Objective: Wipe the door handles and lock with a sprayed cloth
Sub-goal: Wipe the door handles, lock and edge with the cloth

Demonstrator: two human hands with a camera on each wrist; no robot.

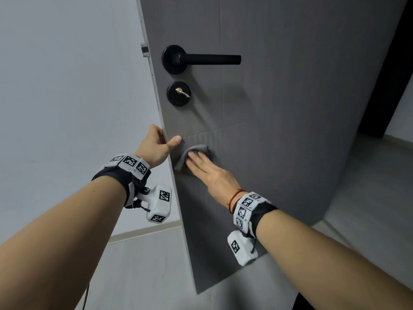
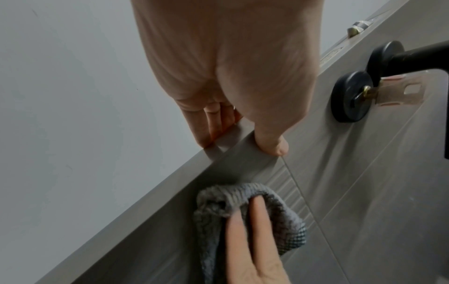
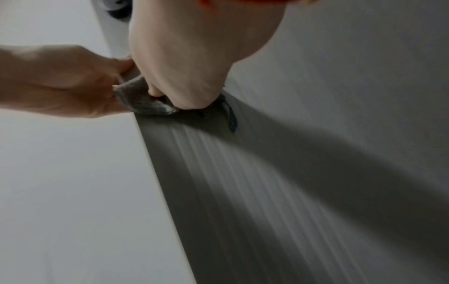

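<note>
A black lever handle [image 1: 201,59] sits high on the grey door [image 1: 279,97], with a round black lock [image 1: 178,93] holding a brass key just below it. My left hand [image 1: 156,144] grips the door's edge below the lock, thumb on the front face and fingers wrapped behind. My right hand [image 1: 207,168] presses a grey cloth [image 1: 196,151] flat against the door panel with straight fingers, right beside the left thumb. In the left wrist view the cloth [image 2: 286,221] bunches under two fingers, and the lock [image 2: 352,96] and handle [image 2: 413,57] lie further up the door.
A pale wall [image 1: 67,86] lies left of the door's edge, with a latch plate [image 1: 144,49] on that edge above the handle. Light floor [image 1: 145,265] and a skirting board show below. A dark opening [image 1: 388,63] lies at the far right.
</note>
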